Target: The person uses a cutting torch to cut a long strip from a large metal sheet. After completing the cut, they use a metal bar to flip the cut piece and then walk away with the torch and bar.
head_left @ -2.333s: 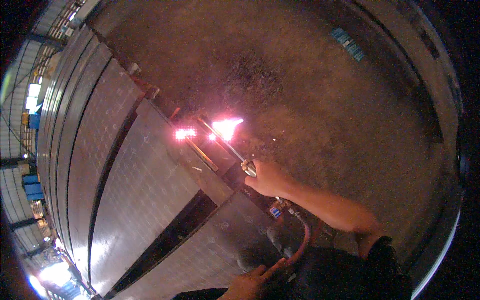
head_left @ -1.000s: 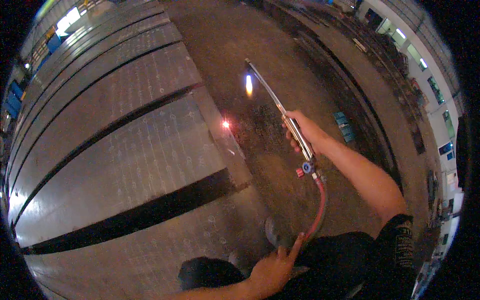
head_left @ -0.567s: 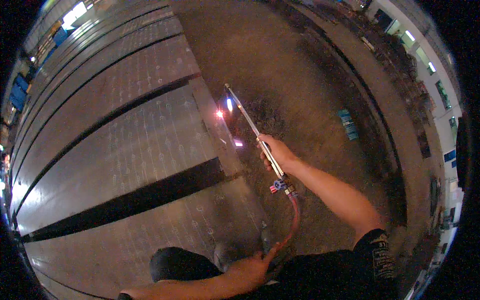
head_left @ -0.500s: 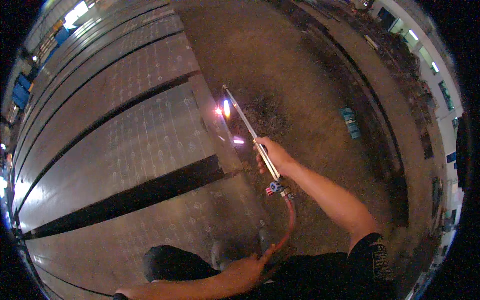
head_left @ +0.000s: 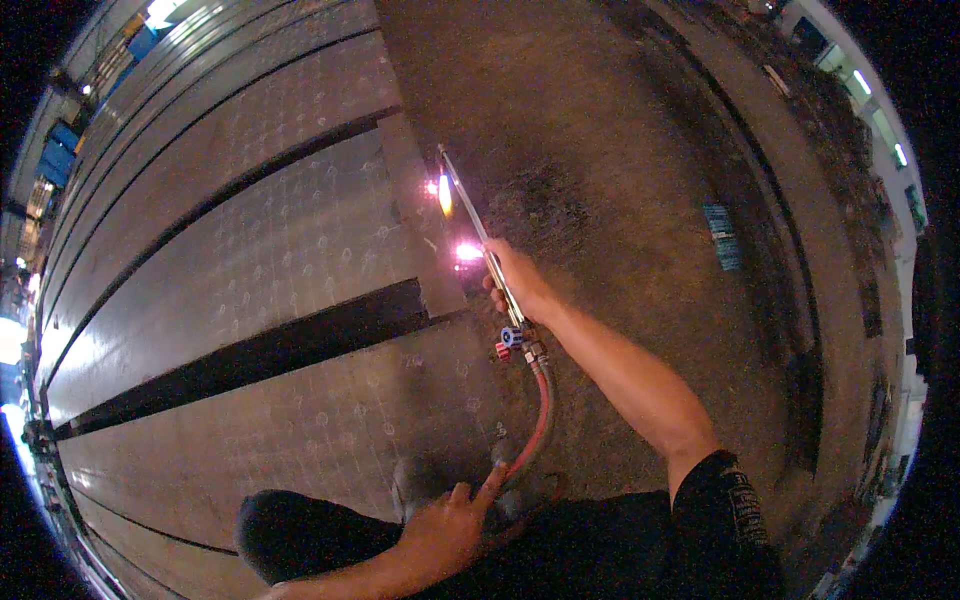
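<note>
My right hand (head_left: pixel 516 276) is wrapped round the metal handle of a lit cutting torch (head_left: pixel 463 192), whose long tube points away from me. A bright yellow-white flame (head_left: pixel 446 195) comes from its head beside the edge of a steel plate (head_left: pixel 330 215). Blue and red valve knobs (head_left: pixel 509 341) sit below my grip. From the torch a reddish hose (head_left: pixel 543 408) curves down to my left hand (head_left: pixel 447 525), which is closed at the hose with a finger along it; its underside is hidden. Pink-white glows (head_left: pixel 467 252) show at the plate edge.
More long steel plates with chalk marks lie side by side on the left, split by dark gaps (head_left: pixel 270 350). My dark-clad knee (head_left: pixel 300 530) is over the near plate. A bluish-green flat object (head_left: pixel 720 237) lies on the brown ground (head_left: pixel 620 170) to the right.
The view has shifted a little. My right hand and the torch appear farther up and left, and my left hand has moved up along the hose. The lower glow has grown brighter.
</note>
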The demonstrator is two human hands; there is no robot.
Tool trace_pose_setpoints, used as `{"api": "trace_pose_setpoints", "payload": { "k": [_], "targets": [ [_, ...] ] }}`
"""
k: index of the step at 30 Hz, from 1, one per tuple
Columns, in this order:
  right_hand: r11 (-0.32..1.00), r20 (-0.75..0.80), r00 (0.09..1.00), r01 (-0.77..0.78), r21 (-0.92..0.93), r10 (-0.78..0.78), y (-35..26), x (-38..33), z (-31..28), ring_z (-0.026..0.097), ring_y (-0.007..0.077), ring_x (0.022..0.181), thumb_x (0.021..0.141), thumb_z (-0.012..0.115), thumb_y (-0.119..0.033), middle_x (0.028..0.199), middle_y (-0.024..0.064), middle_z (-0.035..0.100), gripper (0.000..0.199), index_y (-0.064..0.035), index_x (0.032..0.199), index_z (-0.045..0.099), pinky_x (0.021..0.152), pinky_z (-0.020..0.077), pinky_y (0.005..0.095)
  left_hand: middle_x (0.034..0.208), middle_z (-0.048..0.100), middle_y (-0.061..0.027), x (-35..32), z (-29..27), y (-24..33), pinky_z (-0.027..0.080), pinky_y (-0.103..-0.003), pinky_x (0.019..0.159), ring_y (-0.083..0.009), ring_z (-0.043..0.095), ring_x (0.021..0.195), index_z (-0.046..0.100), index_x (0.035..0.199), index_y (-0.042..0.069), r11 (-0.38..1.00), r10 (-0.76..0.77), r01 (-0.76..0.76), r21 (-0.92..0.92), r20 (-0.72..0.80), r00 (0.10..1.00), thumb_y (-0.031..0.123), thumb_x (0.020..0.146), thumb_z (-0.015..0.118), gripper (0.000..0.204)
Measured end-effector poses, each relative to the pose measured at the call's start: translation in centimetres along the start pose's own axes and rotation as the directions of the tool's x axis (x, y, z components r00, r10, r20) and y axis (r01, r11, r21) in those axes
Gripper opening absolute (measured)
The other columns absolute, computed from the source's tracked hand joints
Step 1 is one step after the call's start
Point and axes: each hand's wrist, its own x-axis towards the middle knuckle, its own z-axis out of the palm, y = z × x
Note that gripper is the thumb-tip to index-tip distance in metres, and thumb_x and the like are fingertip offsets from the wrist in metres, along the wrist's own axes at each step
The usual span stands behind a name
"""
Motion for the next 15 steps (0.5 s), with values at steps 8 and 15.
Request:
{"api": "trace_pose_setpoints", "payload": {
  "k": [8, 15],
  "targets": [
    [1.000, 0.005, 1.000, -0.002, -0.023, 0.002, 0.6, 0.0, 1.4, 0.048, 0.0136, 0.046, 0.092, 0.046, -0.054, 0.070, 0.0061, 0.053, 0.047, -0.0081, 0.088, 0.051, 0.038, 0.0416, 0.0307, 0.093, 0.061, -0.0224, 0.3, 2.2, 0.5, 0.057, -0.048, 0.062, -0.0394, 0.067, 0.075, 0.028, 0.149, 0.012, 0.997, -0.056, 0.060, 0.047, -0.071, 0.996, 0.060, 0.087, 0.057, 0.084],
    [1.000, 0.001, 1.000, -0.019, 0.013, 0.019, 1.5, 0.4, 1.2, 0.049, 0.0130, 0.046, 0.092, 0.047, -0.053, 0.069, 0.0057, 0.053, 0.046, -0.0082, 0.087, 0.050, 0.037, 0.0417, 0.0298, 0.091, 0.060, -0.0208, 0.5, 2.3, 0.1, 0.056, -0.047, 0.067, -0.0377, 0.066, 0.078, 0.025, 0.151, 0.014, 0.996, -0.079, 0.079, 0.028, -0.022, 0.997, 0.056, 0.090, 0.054, 0.079]
  ]
}}
